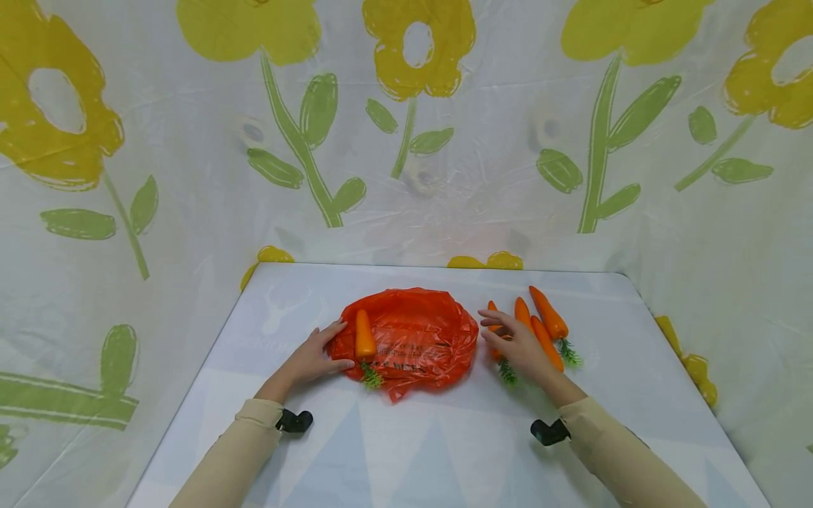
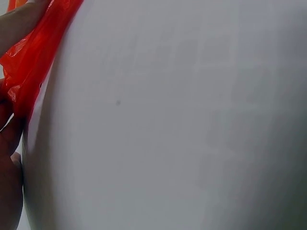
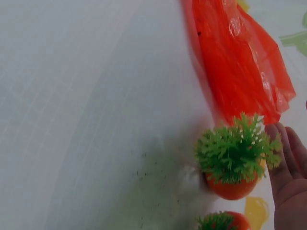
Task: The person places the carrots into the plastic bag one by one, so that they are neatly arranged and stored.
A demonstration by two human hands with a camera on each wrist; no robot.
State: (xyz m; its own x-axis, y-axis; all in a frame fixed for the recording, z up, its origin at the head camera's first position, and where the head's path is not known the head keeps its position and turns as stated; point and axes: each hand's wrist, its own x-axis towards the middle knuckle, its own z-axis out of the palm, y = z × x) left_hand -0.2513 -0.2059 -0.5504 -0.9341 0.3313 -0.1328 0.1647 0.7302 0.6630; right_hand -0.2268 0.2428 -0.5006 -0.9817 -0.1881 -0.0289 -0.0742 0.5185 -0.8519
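Observation:
A red plastic bag (image 1: 416,317) with dark printing lies spread on the table, its rim rumpled. On its left part rests one orange toy carrot (image 1: 364,335), its green leaves pointing toward the person. My left hand (image 1: 315,354) holds the bag's left edge, thumb over the rim; in the left wrist view the fingers (image 2: 9,129) are partly hidden by red plastic. To the right of the bag, my right hand (image 1: 517,347) hovers with fingers extended, partly covering several carrots (image 1: 548,314). Leaves of the nearest carrot (image 3: 237,151) show beside that hand in the right wrist view.
The pale table (image 1: 406,451) has faint blue triangles and rounded far corners. A flower-printed curtain (image 1: 483,176) stands behind and on both sides. A black wrist camera (image 1: 295,421) is strapped at the left cuff, another black camera (image 1: 549,432) at the right.

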